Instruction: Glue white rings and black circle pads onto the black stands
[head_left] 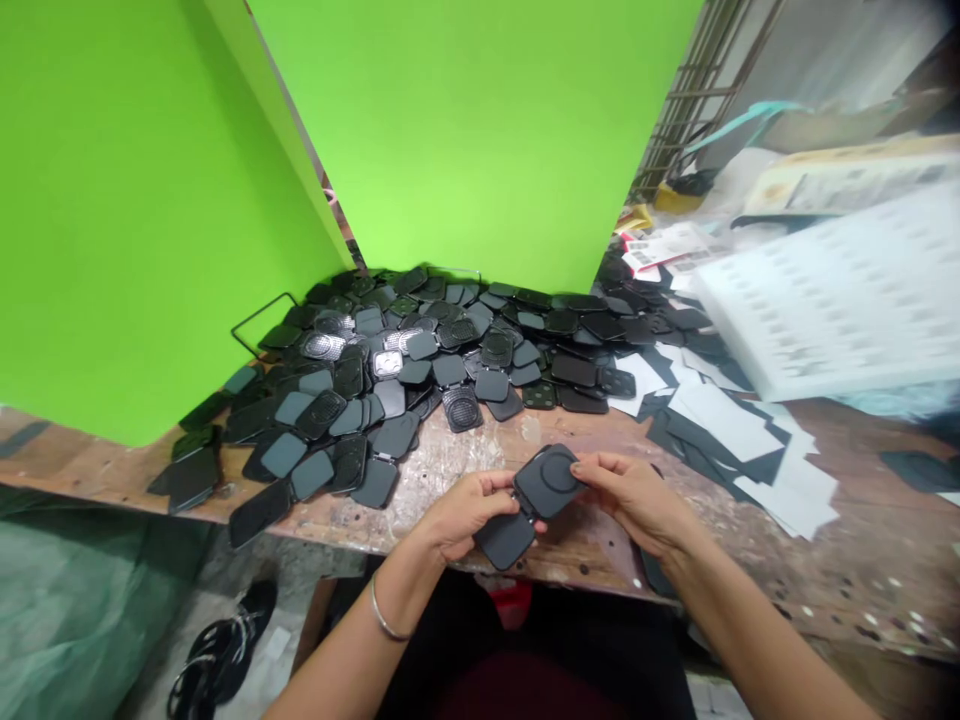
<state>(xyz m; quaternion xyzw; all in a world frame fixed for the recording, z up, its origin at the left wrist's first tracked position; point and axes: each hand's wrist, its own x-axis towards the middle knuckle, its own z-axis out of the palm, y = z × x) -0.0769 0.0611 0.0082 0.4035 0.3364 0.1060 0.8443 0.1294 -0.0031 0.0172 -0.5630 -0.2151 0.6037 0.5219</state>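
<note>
Over the front edge of the bench, my left hand (466,512) grips a black hinged two-panel piece (505,541) near its middle joint. The piece is opened out, and its upper panel bears a round ring outline. My right hand (634,495) pinches the right corner of that upper panel between thumb and fingers. Whether a thin sheet lies under the right fingertips I cannot tell. Beyond both hands spreads a heap of similar black hinged pieces (450,371), some with ridged round faces.
Bright green boards (480,130) stand behind the heap. White and black cut sheets (724,420) lie loose on the wooden bench (442,470) to the right. A white foam-like block (840,300) sits beyond them. A thin wire frame (262,313) sticks out at left. Sandals (221,650) lie on the floor.
</note>
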